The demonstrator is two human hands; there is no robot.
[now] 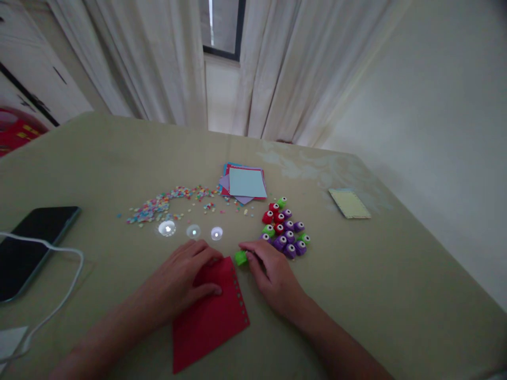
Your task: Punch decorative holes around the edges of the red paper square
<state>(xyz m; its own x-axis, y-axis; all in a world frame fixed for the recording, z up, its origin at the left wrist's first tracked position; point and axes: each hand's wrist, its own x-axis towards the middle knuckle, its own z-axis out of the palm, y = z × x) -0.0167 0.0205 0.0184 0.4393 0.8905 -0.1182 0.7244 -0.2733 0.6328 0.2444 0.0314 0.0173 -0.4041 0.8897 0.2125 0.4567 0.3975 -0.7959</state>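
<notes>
**Edge Work on Red Sheet: Sheet Steadied, Green Piece at Corner**

The red sheet (pixel 209 322) lies on the table (pixel 356 295), in front of the person, with a row of holes along its right edge. The left hand (pixel 184 269) rests on its upper part, thumb set apart from the fingers; it spans the surface and grips no separate item. The right hand (pixel 277 274) holds the small green piece (pixel 241 258) in a narrow pinch between thumb and fingers, just beside the sheet's upper right corner. Contact between piece and sheet cannot be confirmed.

Step in hand, as judged: positioning the green piece at the holed edge. The next move calls for a steady sheet, a firm pinch and careful alignment with that edge. The cluster of eyed pieces (pixel 289 236) lies close beyond the right hand; allow clearance.
</notes>
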